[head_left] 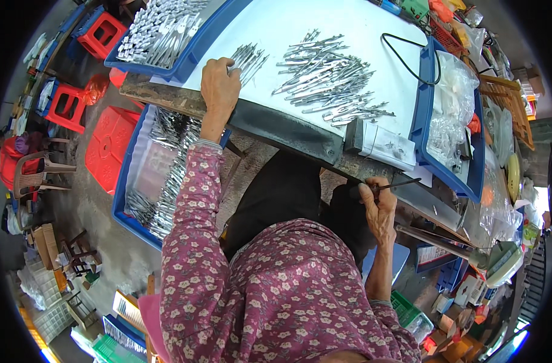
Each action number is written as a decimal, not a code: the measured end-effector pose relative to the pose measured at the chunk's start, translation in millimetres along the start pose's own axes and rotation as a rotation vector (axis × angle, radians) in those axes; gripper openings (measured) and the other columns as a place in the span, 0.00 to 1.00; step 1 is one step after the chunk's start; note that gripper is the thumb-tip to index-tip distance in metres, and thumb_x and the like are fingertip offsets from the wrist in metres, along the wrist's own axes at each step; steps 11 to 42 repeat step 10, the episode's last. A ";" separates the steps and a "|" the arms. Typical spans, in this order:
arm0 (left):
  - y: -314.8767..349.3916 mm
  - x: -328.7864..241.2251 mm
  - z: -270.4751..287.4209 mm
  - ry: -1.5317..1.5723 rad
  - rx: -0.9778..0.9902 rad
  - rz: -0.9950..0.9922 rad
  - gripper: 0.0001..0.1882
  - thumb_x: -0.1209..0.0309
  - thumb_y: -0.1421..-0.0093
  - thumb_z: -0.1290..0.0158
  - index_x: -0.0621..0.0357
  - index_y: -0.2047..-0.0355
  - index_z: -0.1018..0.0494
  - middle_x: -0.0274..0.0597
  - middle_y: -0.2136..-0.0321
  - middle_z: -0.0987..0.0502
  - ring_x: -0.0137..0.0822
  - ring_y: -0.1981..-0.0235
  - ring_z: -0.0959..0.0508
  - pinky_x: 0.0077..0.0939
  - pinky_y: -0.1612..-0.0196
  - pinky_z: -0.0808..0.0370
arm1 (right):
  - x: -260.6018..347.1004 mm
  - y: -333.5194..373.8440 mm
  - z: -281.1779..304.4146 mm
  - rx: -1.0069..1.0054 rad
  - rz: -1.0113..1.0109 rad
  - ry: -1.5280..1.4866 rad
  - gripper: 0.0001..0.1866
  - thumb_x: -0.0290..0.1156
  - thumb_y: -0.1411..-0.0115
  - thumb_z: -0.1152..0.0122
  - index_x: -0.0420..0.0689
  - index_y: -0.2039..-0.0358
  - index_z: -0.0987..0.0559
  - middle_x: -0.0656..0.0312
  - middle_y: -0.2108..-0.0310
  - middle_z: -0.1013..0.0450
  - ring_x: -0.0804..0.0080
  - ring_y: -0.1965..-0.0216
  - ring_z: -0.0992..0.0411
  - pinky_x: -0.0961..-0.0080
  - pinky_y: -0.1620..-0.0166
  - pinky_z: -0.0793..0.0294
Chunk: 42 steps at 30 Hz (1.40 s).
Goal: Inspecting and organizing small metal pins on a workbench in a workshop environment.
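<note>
My left hand [220,88] rests at the table's near left, fingers curled in beside a small bunch of slim silver metal pieces [249,62]. Its fingertips are partly hidden, so whatever they pinch does not show. To the right lies a larger heap of the same pieces [327,75] on the white table top [252,24]. At the near right edge, my right hand [379,209] is closed round a thin dark rod-like tool [403,183], its tip pointing right. Just beyond that hand sits a dark metal block [353,135] against a white, wire-bound block [388,145].
A blue tray of metal pieces [182,68] stands at the far left, and a blue bin of clear bags [422,115] at the right. Below the table's left side is another blue crate [120,187]. A black cable [403,71] loops over the right side. Red stools [109,148] stand left.
</note>
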State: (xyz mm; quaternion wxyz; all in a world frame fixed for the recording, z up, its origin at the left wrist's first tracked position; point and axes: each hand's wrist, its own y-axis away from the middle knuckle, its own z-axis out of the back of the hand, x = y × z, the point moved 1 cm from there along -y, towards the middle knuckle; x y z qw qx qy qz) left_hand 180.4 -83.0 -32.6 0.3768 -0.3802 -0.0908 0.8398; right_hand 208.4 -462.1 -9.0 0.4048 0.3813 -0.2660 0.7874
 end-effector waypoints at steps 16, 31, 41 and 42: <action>-18.4 -14.6 -20.8 -0.321 0.409 -0.072 0.40 0.52 0.54 0.43 0.62 0.46 0.42 0.59 0.52 0.37 0.52 0.47 0.41 0.49 0.47 0.44 | -4.3 7.7 -9.1 0.135 -0.028 0.073 0.11 0.34 0.42 0.44 0.41 0.64 0.30 0.63 0.82 0.32 0.78 0.80 0.33 0.81 0.76 0.33; -18.4 -14.6 -20.8 -0.321 0.409 -0.072 0.40 0.52 0.54 0.43 0.62 0.46 0.42 0.59 0.52 0.37 0.52 0.47 0.41 0.49 0.47 0.44 | -4.3 7.7 -9.1 0.135 -0.028 0.073 0.11 0.34 0.42 0.44 0.41 0.64 0.30 0.63 0.82 0.32 0.78 0.80 0.33 0.81 0.76 0.33; -18.4 -14.6 -20.8 -0.321 0.409 -0.072 0.40 0.52 0.54 0.43 0.62 0.46 0.42 0.59 0.52 0.37 0.52 0.47 0.41 0.49 0.47 0.44 | -4.3 7.7 -9.1 0.135 -0.028 0.073 0.11 0.34 0.42 0.44 0.41 0.64 0.30 0.63 0.82 0.32 0.78 0.80 0.33 0.81 0.76 0.33; -18.4 -14.6 -20.8 -0.321 0.409 -0.072 0.40 0.52 0.54 0.43 0.62 0.46 0.42 0.59 0.52 0.37 0.52 0.47 0.41 0.49 0.47 0.44 | -4.3 7.7 -9.1 0.135 -0.028 0.073 0.11 0.34 0.42 0.44 0.41 0.64 0.30 0.63 0.82 0.32 0.78 0.80 0.33 0.81 0.76 0.33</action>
